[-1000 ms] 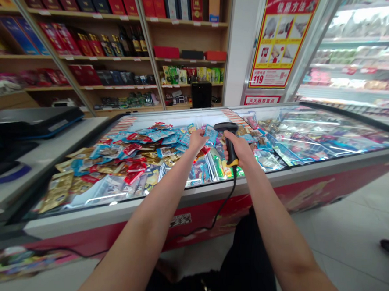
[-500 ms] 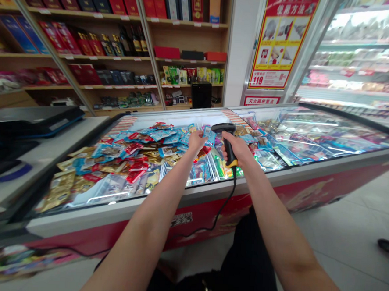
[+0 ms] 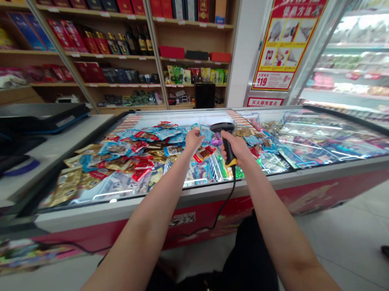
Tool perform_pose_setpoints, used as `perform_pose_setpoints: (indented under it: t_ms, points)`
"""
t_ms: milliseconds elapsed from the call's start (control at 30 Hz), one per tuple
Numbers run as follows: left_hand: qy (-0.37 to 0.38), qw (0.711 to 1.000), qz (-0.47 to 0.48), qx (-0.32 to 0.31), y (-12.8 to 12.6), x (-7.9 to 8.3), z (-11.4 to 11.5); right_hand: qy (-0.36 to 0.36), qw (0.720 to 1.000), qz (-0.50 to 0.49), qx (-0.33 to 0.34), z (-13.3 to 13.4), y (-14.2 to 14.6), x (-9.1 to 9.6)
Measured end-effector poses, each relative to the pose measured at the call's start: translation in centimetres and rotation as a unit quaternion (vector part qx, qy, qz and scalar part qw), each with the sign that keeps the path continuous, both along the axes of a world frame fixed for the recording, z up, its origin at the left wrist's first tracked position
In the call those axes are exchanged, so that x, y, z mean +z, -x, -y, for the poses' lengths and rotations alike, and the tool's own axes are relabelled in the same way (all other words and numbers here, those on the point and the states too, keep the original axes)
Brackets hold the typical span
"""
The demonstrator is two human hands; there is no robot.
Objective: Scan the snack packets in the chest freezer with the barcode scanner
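Observation:
My right hand (image 3: 235, 148) is wrapped around the handle of a black and yellow barcode scanner (image 3: 227, 148), with its head pointing left toward my other hand. A black cable (image 3: 225, 204) hangs from the handle and runs down to the left. My left hand (image 3: 193, 141) is closed, with a blue snack packet (image 3: 205, 132) at its fingertips, just left of the scanner head. Beneath both hands lie many small snack packets in blue, red and gold on a glass-topped chest freezer. A red packet (image 3: 204, 154) sits between my two hands, a little nearer to me.
The chest freezer's front rim (image 3: 165, 195) crosses in front of my body. At left stands a counter (image 3: 54, 148) with black equipment on it. Shelves (image 3: 120, 57) of boxed goods and bottles line the back. A red poster (image 3: 289, 46) hangs behind the freezer.
The view has shifted slightly, so the surroundings appear farther right. My left hand and the blue packet have moved a little left over the pile. The scanner stays in my right hand.

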State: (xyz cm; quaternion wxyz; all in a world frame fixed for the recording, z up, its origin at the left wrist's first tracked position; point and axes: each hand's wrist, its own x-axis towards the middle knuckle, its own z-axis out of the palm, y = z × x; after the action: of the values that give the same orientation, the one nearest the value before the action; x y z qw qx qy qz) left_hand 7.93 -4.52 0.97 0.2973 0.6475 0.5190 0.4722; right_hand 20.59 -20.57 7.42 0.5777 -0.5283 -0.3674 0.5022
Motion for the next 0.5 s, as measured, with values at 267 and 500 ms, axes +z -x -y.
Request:
perform_pose_setpoints:
  t_ms: [267, 500]
  points:
    - [-0.017, 0.986, -0.138, 0.087, 7.3, 3.7, 0.5, -0.008, 1.000, -0.029, -0.006, -0.4, 0.4, 0.2]
    - [-0.021, 0.912, -0.390, 0.123, 9.2, 2.8, 3.2, -0.007, 0.999, -0.036, -0.004, -0.6, 0.4, -0.7]
